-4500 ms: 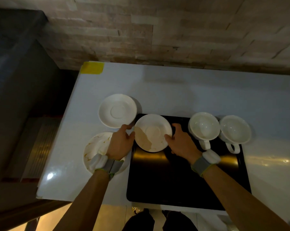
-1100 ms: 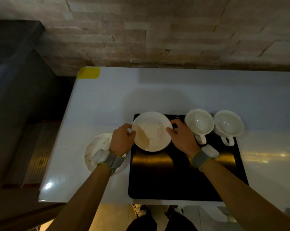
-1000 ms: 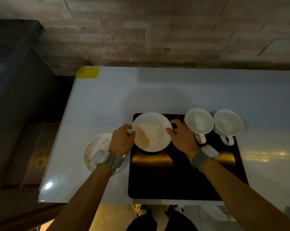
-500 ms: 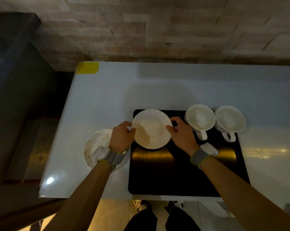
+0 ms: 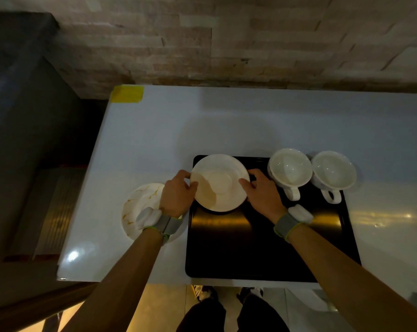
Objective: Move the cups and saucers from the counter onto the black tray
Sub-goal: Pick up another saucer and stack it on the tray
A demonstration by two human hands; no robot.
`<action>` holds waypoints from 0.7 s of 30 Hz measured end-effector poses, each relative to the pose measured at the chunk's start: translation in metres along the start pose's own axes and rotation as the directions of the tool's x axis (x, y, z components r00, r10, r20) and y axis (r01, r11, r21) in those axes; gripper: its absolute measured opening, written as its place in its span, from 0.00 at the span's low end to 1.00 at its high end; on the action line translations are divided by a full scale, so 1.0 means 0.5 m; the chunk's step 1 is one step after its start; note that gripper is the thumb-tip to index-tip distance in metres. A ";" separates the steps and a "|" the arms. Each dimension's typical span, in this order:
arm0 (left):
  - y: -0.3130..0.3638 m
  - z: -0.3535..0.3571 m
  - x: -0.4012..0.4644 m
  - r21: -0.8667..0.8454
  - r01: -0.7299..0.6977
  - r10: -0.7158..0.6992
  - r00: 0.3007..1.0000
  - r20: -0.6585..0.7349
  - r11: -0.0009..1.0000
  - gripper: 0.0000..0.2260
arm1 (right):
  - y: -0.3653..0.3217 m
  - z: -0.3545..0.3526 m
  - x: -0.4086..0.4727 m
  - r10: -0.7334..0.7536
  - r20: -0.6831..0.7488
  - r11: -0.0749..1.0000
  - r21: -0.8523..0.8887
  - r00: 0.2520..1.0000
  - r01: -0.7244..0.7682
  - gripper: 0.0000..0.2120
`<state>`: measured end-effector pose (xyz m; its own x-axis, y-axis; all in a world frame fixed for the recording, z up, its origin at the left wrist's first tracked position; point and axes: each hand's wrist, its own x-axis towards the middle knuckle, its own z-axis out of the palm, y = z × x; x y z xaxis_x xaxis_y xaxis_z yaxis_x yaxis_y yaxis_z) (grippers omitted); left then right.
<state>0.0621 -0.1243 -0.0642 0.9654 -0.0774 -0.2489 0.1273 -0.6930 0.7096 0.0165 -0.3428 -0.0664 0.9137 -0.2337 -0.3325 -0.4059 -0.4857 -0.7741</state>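
A black tray [image 5: 250,248] lies on the white counter [image 5: 226,121] near its front edge. At the tray's far left corner sits a white saucer [image 5: 220,183]. My left hand [image 5: 178,192] grips its left rim and my right hand [image 5: 260,192] grips its right rim. I cannot tell whether a second saucer lies under it. Two white cups [image 5: 290,167] [image 5: 333,170] stand upright side by side along the tray's far right edge, handles toward me. A marbled white saucer [image 5: 140,202] rests on the counter left of the tray, partly hidden by my left wrist.
A brick wall runs behind the counter. Yellow tape [image 5: 127,94] marks the counter's far left corner. Beyond the left edge the surface drops to a dark lower area. Bare counter lies behind and right of the tray.
The plain saucer that stood on the counter behind my left hand 4.5 s ago is gone from there. Over the last second my hands and the held saucer have barely moved.
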 end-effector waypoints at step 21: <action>-0.118 -0.185 -0.113 -0.177 0.168 -0.211 0.942 -0.262 0.970 0.09 | -0.192 0.100 0.002 -0.289 0.158 0.888 -0.323 0.944 0.326 0.20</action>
<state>0.0210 -0.0127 -0.0307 0.9418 0.2610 -0.2117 0.3262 -0.5584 0.7627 0.0575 -0.2543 -0.0196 0.9832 0.0527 -0.1748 -0.0688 -0.7799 -0.6222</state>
